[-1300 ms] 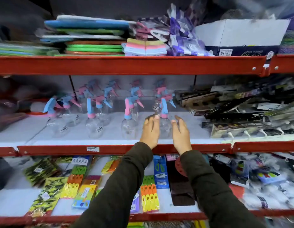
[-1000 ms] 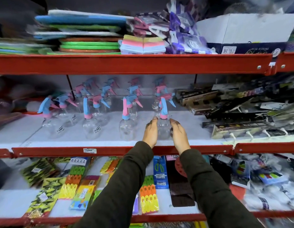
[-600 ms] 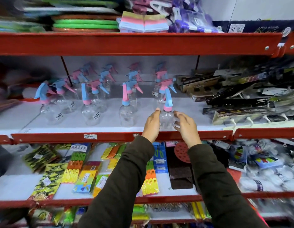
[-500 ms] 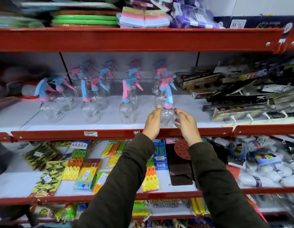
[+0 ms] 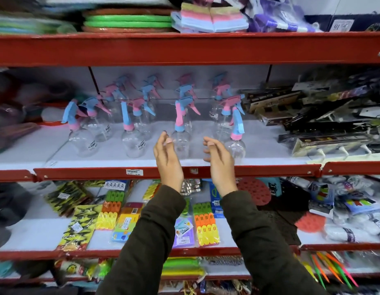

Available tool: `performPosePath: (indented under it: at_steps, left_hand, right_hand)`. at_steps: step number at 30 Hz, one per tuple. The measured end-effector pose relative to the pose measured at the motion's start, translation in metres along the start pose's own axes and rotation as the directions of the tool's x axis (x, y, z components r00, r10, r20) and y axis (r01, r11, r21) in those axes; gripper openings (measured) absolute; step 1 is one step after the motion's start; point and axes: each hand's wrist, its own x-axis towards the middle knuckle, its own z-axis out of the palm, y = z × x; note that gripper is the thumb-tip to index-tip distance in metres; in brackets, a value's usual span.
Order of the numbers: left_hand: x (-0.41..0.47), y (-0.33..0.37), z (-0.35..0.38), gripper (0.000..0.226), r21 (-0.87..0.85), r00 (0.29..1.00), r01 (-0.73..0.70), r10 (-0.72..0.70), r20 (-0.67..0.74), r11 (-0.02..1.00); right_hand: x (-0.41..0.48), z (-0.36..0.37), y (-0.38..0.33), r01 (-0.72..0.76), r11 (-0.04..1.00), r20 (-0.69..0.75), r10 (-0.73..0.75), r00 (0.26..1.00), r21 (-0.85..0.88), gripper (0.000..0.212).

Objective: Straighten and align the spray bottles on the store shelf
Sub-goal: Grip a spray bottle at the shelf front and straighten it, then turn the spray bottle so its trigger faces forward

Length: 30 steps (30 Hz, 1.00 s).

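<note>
A: What are the hands doing?

B: Both are empty. The left hand (image 5: 167, 160) and right hand (image 5: 220, 161) are raised with palms facing each other, fingers loosely curled and apart, clamped on nothing. One clear spray bottle (image 5: 181, 133) with a pink-and-blue trigger stands in the gap between them, just behind the fingertips. I cannot tell whether either hand touches it.

A: And next to them?

B: Just right of the right hand stands another bottle (image 5: 235, 137); its lower left side is hidden by that hand. Left of the left hand stand two more front bottles (image 5: 132, 137) and (image 5: 80, 133), set apart with bare shelf between. More bottles (image 5: 184, 90) behind are blurred and overlap, so their count is unclear.

A: Edges?

B: The red shelf lip (image 5: 99, 173) runs under both wrists. Right of the bottles, dark packaged goods (image 5: 325, 116) crowd close. The far left is smeared.
</note>
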Motion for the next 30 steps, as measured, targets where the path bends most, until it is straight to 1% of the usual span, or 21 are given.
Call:
performPosePath:
  at_steps: [3,7,9,11,14,15,17,18,19,21,23,25,27,28,30]
  left_hand:
    - [0.035,0.003,-0.009,0.053,0.118,0.987,0.115,-0.127,0.097,0.986]
    - [0.060,0.011,-0.010,0.058,0.186,0.920,0.230,-0.275,0.278,0.955]
    - [0.063,0.013,-0.013,0.058,0.190,0.894,0.243,-0.295,0.338,0.951]
    - [0.062,0.015,-0.017,0.056,0.183,0.883,0.249,-0.301,0.359,0.951]
    - [0.054,0.015,-0.025,0.042,0.166,0.874,0.251,-0.297,0.384,0.954]
    - [0.050,0.015,-0.028,0.043,0.158,0.867,0.255,-0.298,0.400,0.954]
    - [0.044,0.017,-0.031,0.056,0.140,0.853,0.251,-0.288,0.436,0.958]
    - [0.041,0.017,-0.033,0.058,0.137,0.855,0.241,-0.277,0.438,0.961]
    - [0.040,0.017,-0.033,0.056,0.140,0.860,0.231,-0.270,0.433,0.963]
    - [0.037,0.017,-0.033,0.043,0.164,0.874,0.199,-0.251,0.416,0.966]
    - [0.034,0.017,-0.034,0.037,0.182,0.876,0.166,-0.230,0.424,0.969]
    - [0.030,0.017,-0.037,0.043,0.180,0.889,0.150,-0.212,0.405,0.972]
    - [0.025,0.021,-0.043,0.051,0.175,0.923,0.150,-0.201,0.328,0.973]
    - [0.025,0.022,-0.047,0.051,0.158,0.937,0.141,-0.183,0.297,0.977]
    - [0.026,0.023,-0.056,0.048,0.095,0.961,0.104,-0.125,0.248,0.990]
  right_hand:
    - [0.024,0.035,-0.005,-0.075,0.997,0.044,0.076,0.996,-0.034,0.036]
    - [0.040,0.060,-0.010,-0.165,0.985,0.067,0.169,0.983,-0.059,0.038]
    - [0.040,0.063,-0.010,-0.166,0.983,0.061,0.171,0.983,-0.080,0.038]
    - [0.038,0.061,-0.008,-0.154,0.985,0.056,0.159,0.986,-0.079,0.038]
    - [0.032,0.056,-0.005,-0.127,0.989,0.055,0.131,0.990,-0.071,0.039]
    - [0.030,0.054,-0.004,-0.115,0.991,0.055,0.119,0.991,-0.071,0.040]
    - [0.024,0.050,-0.001,-0.094,0.993,0.054,0.098,0.994,-0.068,0.039]
    - [0.021,0.050,0.000,-0.089,0.994,0.053,0.092,0.994,-0.063,0.039]
    - [0.018,0.050,0.001,-0.086,0.994,0.052,0.089,0.995,-0.061,0.039]
    - [0.011,0.051,0.000,-0.073,0.994,0.058,0.078,0.995,-0.077,0.038]
    - [0.005,0.054,-0.001,-0.063,0.994,0.052,0.068,0.996,-0.088,0.037]
    - [-0.001,0.056,-0.004,-0.035,0.996,-0.009,0.035,0.999,-0.083,0.036]
    - [-0.010,0.057,-0.008,0.044,0.994,-0.110,-0.054,0.992,-0.097,0.031]
    - [-0.016,0.060,-0.010,0.085,0.990,-0.153,-0.101,0.983,-0.109,0.029]
    - [-0.027,0.070,-0.013,0.153,0.981,-0.196,-0.174,0.965,-0.121,0.026]
